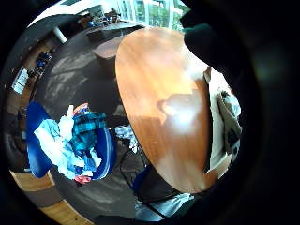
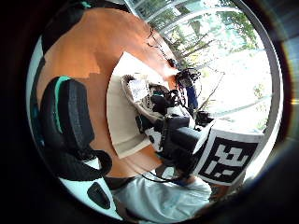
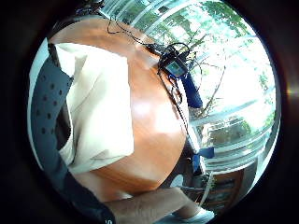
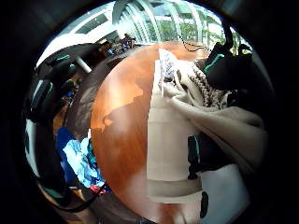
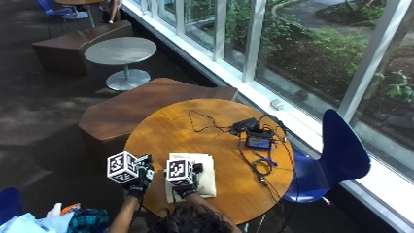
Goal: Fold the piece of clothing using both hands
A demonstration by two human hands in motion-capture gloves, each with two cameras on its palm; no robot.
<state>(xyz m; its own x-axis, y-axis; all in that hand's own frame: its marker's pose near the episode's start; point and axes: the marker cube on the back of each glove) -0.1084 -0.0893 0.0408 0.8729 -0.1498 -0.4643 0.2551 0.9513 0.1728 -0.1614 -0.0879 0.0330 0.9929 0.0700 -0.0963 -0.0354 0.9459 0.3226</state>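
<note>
The cream garment (image 5: 191,180) lies at the table's (image 5: 194,126) near edge, long axis running away from you. Your right hand (image 5: 184,180) grasps it; left hand (image 5: 137,180) hovers beside, grip undeterminable.

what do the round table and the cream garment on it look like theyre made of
Round table: looks like wood or wood veneer with a glossy finish; warm orange-brown, and window light glares off it. Cream garment: soft woven or knit fabric, matte; it creases and bunches, with a braided drawcord visible in the right thumb side palm view.
</note>
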